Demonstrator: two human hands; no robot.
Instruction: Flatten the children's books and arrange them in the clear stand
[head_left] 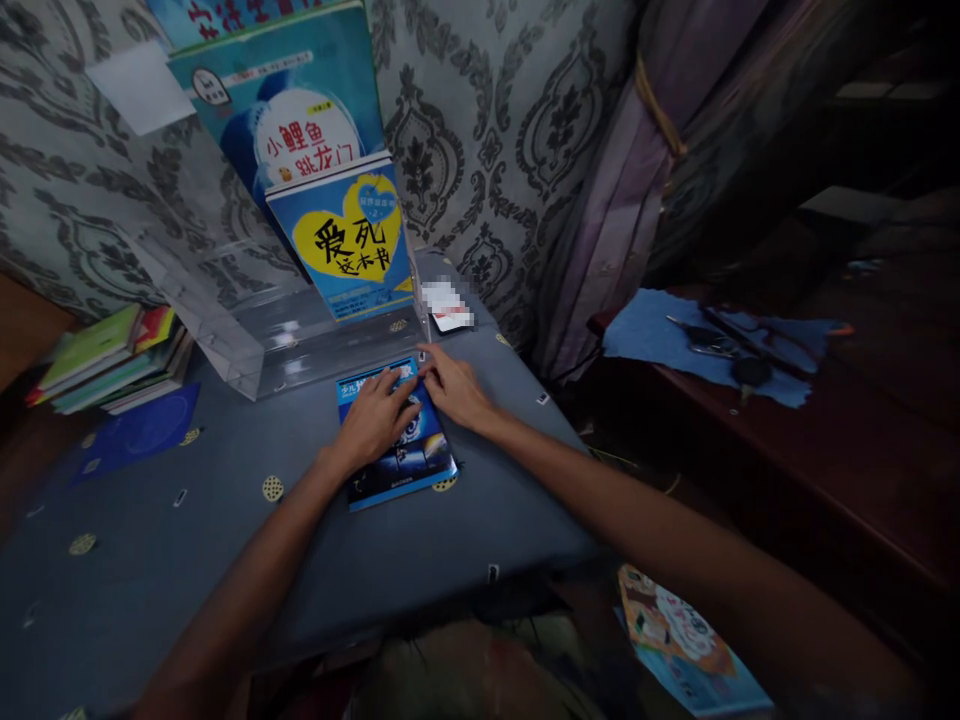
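A dark blue book (397,470) with a space picture on its cover lies flat on the cloth-covered table. Across its upper part rests my left hand (375,415), fingers stretched out over the cover. My right hand (454,390) is at the book's upper right corner, its fingers extended along the edge; whether they press on the book or only touch it, I cannot tell. Just behind is a clear plastic book stand (240,360), in which a blue book with a yellow heart (352,240) leans in front of a larger teal book (300,110).
Stacked books (112,360) stand at the left, with a dark blue booklet (142,430) before them. A small white card (448,305) lies right of the stand. A blue cloth (660,335) with tools rests on the red table (840,470); another book (690,640) is low at right.
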